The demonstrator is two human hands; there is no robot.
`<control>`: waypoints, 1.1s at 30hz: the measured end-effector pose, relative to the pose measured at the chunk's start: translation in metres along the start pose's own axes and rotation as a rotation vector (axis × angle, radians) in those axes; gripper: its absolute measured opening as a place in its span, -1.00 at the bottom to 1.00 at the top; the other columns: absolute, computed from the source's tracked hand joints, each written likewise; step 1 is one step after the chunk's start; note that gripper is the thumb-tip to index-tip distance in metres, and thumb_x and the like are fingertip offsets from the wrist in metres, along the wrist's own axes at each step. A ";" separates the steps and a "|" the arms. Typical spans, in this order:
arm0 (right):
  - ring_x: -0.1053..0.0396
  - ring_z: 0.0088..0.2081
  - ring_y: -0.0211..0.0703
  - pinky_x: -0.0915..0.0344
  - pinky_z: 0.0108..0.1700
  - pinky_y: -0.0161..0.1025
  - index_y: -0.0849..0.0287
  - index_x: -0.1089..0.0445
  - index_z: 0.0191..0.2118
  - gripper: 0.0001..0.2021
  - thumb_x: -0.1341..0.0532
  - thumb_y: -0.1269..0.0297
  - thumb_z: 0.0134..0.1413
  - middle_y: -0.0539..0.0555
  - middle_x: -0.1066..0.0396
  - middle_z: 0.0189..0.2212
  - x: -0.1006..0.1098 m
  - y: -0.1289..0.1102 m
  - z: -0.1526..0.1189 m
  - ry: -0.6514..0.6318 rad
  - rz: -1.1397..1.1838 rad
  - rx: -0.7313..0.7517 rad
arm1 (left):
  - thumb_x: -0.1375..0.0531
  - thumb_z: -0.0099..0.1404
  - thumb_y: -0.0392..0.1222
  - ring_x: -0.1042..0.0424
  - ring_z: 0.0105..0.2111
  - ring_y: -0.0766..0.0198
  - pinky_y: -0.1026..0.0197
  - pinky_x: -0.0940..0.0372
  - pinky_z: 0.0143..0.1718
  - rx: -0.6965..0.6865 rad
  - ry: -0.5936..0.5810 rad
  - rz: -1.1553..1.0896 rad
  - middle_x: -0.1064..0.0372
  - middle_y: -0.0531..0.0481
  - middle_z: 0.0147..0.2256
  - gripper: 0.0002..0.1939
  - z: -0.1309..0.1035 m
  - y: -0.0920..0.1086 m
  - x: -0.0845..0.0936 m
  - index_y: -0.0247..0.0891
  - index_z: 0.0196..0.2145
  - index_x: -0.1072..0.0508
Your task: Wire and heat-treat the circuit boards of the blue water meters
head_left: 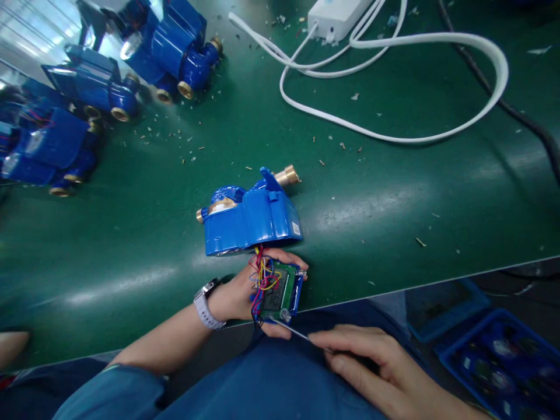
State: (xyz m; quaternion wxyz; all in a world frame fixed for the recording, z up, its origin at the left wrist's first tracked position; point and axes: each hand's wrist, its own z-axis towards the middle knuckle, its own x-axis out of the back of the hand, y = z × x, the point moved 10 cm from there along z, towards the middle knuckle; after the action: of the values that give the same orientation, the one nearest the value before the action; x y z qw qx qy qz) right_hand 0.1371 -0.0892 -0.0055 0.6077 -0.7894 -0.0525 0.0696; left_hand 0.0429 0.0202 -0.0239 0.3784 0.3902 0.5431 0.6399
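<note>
My left hand (238, 294), with a watch on its wrist, is closed around a green circuit board (286, 291) with a grey display, set in a blue housing. Red, yellow, white and black wires (263, 280) run from the board up to a blue water meter (249, 221) with brass threaded ends, which lies on its side just beyond. In my right hand (376, 356) is a thin metal tool (300, 333), pinched between thumb and fingers. Its tip meets the board's near edge by a small round part; whether it is a screwdriver or tweezers I cannot tell.
Several blue meters (175, 52) stand at the far left of the green table (371, 192). A white power strip (336, 17) with a looped white cable lies at the back, near a black cable (516, 111). Below the table edge, right, is a blue crate (446, 350) of parts.
</note>
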 end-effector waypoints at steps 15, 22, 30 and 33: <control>-0.45 -0.19 -0.29 -0.36 -0.22 -0.43 -0.10 -0.46 0.06 -0.63 -0.20 0.49 0.24 -0.09 -0.50 -0.20 0.021 -0.034 0.024 -0.328 -0.361 0.081 | -0.50 -0.09 0.01 -0.44 -0.03 0.06 0.04 -0.42 -0.01 -0.065 -0.119 0.077 -0.31 -0.13 0.02 -0.04 0.010 0.018 -0.008 -0.05 0.18 -0.14; -0.48 -0.31 -0.24 -0.45 -0.31 -0.33 0.01 -0.41 0.12 -0.66 0.02 0.36 0.41 -0.01 -0.49 -0.25 0.015 -0.044 0.012 -0.210 -0.492 0.252 | -0.45 0.00 0.05 -0.46 -0.05 0.09 0.08 -0.43 -0.04 -0.065 -0.121 0.133 -0.34 -0.13 0.00 -0.15 0.014 0.024 -0.010 -0.08 0.15 -0.15; -0.50 -0.41 -0.20 -0.41 -0.52 -0.32 0.22 -0.47 -0.04 -0.48 0.26 0.38 0.45 0.11 -0.51 -0.34 0.004 -0.051 -0.011 0.017 -0.713 0.459 | -0.46 -0.08 0.12 -0.42 0.01 0.04 0.01 -0.38 0.04 -0.023 -0.115 0.194 -0.32 -0.18 0.03 -0.07 0.011 0.017 -0.008 -0.13 0.16 -0.17; -0.52 -0.37 -0.20 -0.44 -0.45 -0.32 0.25 -0.46 -0.03 -0.51 0.23 0.46 0.42 0.12 -0.51 -0.31 0.002 -0.050 -0.013 0.036 -0.756 0.440 | -0.47 -0.10 0.12 -0.41 0.02 0.02 -0.01 -0.37 0.05 -0.018 -0.076 0.157 -0.29 -0.17 0.06 -0.04 0.008 0.013 -0.006 -0.09 0.17 -0.14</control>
State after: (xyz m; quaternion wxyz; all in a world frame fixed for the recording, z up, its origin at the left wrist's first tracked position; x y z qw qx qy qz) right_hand 0.1418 -0.0882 0.0462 0.7449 -0.5677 -0.3108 -0.1620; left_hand 0.0524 0.0161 -0.0104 0.3510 0.4520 0.4904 0.6573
